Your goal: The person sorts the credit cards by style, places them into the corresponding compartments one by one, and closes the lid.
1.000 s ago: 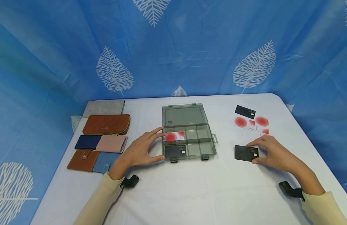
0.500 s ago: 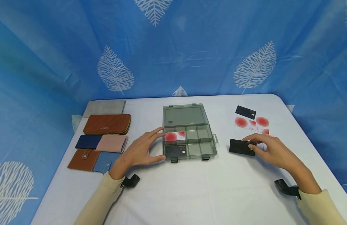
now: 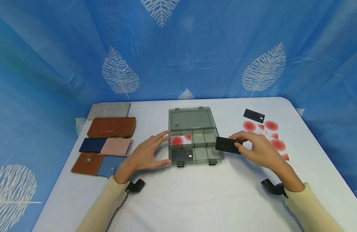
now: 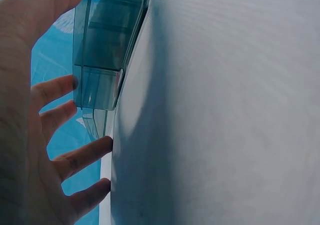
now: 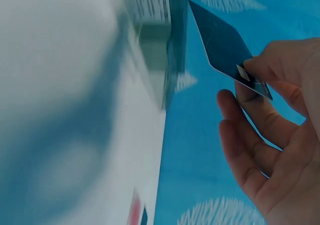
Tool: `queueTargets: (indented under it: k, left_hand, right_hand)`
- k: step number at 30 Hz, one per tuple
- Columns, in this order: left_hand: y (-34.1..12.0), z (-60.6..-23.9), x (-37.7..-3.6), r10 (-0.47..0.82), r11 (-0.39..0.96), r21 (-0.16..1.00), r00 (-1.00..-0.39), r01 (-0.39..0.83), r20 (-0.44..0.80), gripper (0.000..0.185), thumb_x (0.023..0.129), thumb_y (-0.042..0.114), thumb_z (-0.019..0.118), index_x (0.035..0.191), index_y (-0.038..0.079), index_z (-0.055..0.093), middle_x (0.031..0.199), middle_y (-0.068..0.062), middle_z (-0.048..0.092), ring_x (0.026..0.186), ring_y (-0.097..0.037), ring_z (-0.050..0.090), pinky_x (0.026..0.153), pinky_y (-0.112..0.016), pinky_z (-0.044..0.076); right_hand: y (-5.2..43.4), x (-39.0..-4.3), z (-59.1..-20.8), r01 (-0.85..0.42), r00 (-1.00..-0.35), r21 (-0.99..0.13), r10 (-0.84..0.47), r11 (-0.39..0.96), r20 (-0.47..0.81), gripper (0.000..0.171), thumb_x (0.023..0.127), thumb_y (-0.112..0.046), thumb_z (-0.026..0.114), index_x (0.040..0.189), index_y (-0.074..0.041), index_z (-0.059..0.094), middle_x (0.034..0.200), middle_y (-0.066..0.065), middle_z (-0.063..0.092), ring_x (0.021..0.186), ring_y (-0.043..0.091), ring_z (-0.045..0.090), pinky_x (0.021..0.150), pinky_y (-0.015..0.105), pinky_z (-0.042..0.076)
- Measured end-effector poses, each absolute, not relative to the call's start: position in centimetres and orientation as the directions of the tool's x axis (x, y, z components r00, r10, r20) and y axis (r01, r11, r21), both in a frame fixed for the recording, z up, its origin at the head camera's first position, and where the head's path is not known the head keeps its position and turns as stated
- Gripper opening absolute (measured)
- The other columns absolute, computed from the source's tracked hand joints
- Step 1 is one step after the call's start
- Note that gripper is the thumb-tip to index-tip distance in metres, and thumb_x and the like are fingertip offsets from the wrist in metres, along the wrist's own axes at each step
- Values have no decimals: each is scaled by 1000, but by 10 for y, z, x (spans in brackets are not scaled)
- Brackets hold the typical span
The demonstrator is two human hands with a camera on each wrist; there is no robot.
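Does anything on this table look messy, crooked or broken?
Nothing looks broken or spilled. The wallets lie in tidy rows and the open organizer box sits square. Only the loose cards at the far right lie somewhat fanned and overlapping. The right hand holds a black card at the box's right edge.

Head cam looks forward-down over the counter [image 3: 195, 199]; wrist cams sit close, low beside each hand. All three share the organizer box [image 3: 195, 141].

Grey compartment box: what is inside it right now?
The grey compartment box holds a red-and-white card back left and a black VIP card front left. The other compartments look empty through the tinted plastic.
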State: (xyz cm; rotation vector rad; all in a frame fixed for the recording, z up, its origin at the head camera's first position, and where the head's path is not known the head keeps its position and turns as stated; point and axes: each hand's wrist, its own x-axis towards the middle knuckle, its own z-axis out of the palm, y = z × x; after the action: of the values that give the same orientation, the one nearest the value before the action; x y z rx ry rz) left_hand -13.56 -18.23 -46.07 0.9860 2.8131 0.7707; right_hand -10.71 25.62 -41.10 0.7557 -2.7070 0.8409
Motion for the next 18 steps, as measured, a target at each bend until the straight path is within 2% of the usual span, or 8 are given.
queueTargets:
  k: [6, 10, 13, 18]
  left_hand:
    - [-183, -461, -137, 601, 671, 476, -793, 568, 100, 91, 88, 62, 79, 164, 25, 47, 177, 3, 28, 152, -33, 45, 115, -66, 43]
    - [-183, -462, -138, 604, 667, 472, -789, 576, 110, 90, 88, 62, 80, 164, 25, 47, 177, 2, 28, 151, -34, 47, 113, -65, 45]
    - [-183, -463, -139, 606, 664, 470, -787, 581, 116, 90, 88, 62, 79, 164, 25, 47, 177, 2, 29, 150, -34, 48, 112, -65, 46]
    - [-183, -465, -140, 603, 665, 473, -789, 578, 117, 91, 88, 63, 79, 164, 25, 48, 177, 2, 29, 151, -34, 47, 113, -66, 45]
  right_hand:
    - [219, -114, -412, -544, -839, -490, -457, 681, 296, 33, 94, -2, 79, 123, -17, 78, 117, -3, 79, 99, 19, 74, 81, 48, 60]
    - [195, -115, -413, -561, -824, -495, -503, 663, 261, 30, 97, -5, 78, 124, -16, 78, 120, -1, 78, 92, 16, 70, 78, 45, 59]
    - [180, -115, -416, -575, -811, -498, -532, 649, 243, 29, 98, -8, 78, 125, -17, 78, 122, -3, 78, 94, 15, 70, 78, 41, 57]
    - [159, -115, -422, -603, -786, -490, -572, 629, 233, 28, 99, -10, 77, 125, -20, 79, 123, -4, 77, 111, 19, 73, 87, 46, 59]
